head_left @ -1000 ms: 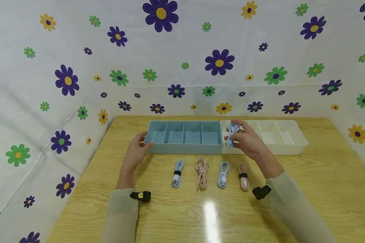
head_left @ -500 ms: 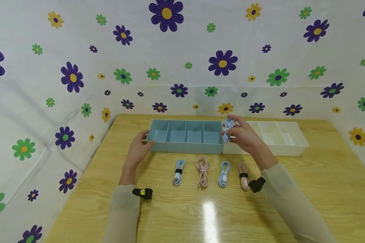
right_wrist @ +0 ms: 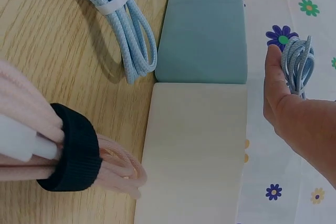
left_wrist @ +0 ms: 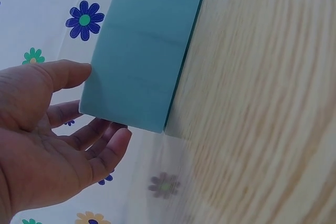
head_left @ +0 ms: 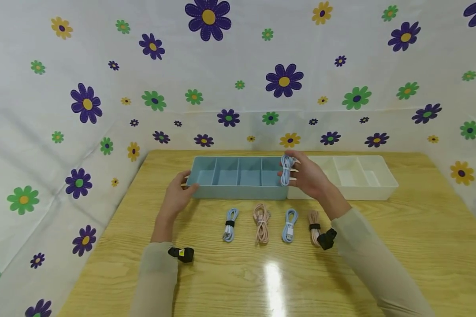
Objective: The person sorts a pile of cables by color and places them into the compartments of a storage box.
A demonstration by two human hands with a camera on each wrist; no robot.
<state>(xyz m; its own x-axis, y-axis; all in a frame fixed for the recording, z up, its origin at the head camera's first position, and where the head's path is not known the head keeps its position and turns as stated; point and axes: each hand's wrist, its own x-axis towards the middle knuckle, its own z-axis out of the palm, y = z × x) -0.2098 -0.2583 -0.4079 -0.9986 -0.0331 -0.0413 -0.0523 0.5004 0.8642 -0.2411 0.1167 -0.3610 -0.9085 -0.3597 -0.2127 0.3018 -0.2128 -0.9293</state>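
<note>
My right hand (head_left: 309, 178) holds a coiled light blue charging cable (head_left: 286, 171) over the rightmost compartment of the blue divided box (head_left: 238, 192). In the right wrist view that cable coil (right_wrist: 298, 64) shows beyond the thumb; the other fingers are mostly hidden. At the box's left end, my left hand (head_left: 177, 196) grips the corner, thumb at the front rim and fingers around the end wall. The left wrist view shows the thumb tip against the box edge and the fingers (left_wrist: 107, 153) behind its end.
A white divided box (head_left: 353, 193) adjoins the blue one on the right. In front lie a blue cable with black strap (head_left: 230, 224), a pink cable (head_left: 262, 225), another blue cable (head_left: 289, 225) and a black-strapped pink cable (head_left: 314, 224). Flowered cloth (head_left: 238, 53) hangs behind.
My right hand has carried the blue cable leftward, from over the white box to over the blue box's right compartment. The left hand stays at the blue box's left end.
</note>
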